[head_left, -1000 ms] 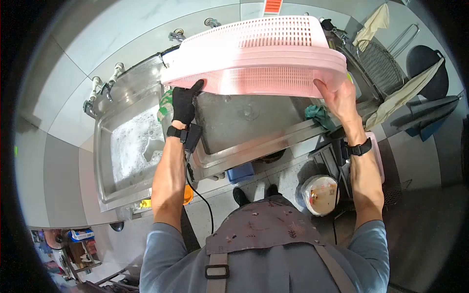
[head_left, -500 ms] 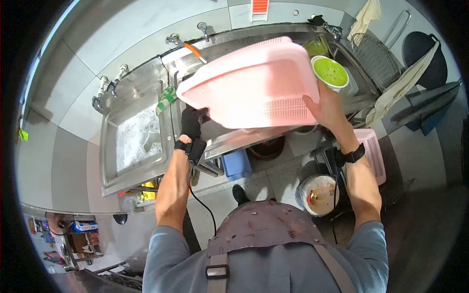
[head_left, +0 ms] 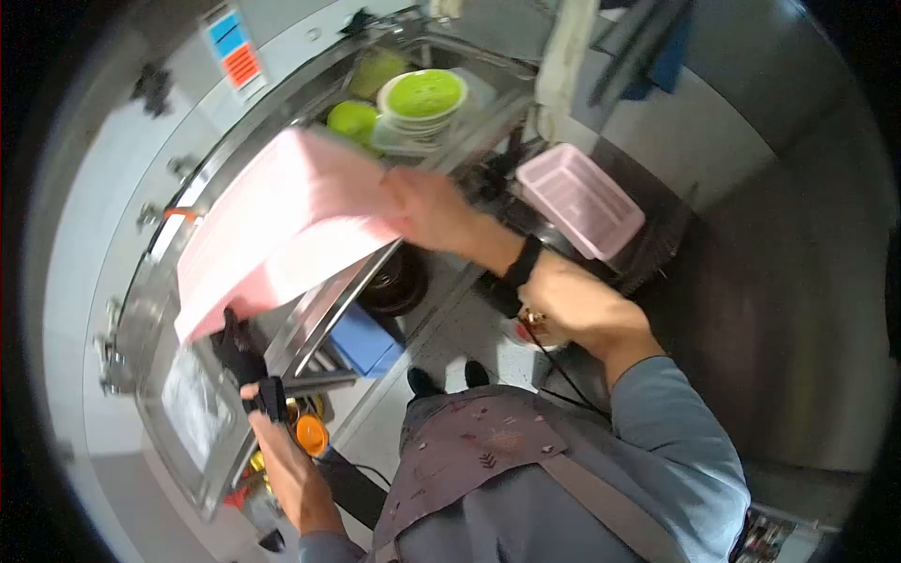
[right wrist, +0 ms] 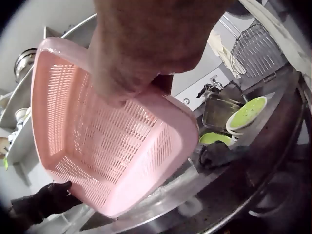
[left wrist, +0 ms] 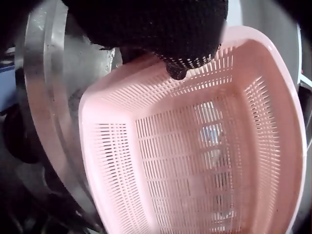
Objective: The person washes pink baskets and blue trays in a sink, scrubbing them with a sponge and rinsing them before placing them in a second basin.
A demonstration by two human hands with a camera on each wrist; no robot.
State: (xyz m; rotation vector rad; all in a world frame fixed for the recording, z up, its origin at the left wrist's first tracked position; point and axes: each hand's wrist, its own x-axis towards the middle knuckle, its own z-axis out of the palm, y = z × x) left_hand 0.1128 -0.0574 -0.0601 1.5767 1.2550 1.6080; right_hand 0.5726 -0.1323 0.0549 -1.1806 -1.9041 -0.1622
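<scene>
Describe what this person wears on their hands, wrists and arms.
The left hand wears a black knit glove, with a black wrist device trailing a black cable. The right hand is bare, with a black band at the wrist. Grey-blue sleeves are pushed up both arms.

In front of me a long steel sink counter (head_left: 310, 310) runs along a wall of large pale grey tiles (head_left: 84, 216), with a red and blue sticker (head_left: 235, 52) high on the far part. Green bowls (head_left: 422, 94) are stacked at the counter's far end. Below, on the speckled floor (head_left: 450, 328), sit a blue box (head_left: 361, 340) and, to the right, a small pink crate (head_left: 582, 202).
</scene>
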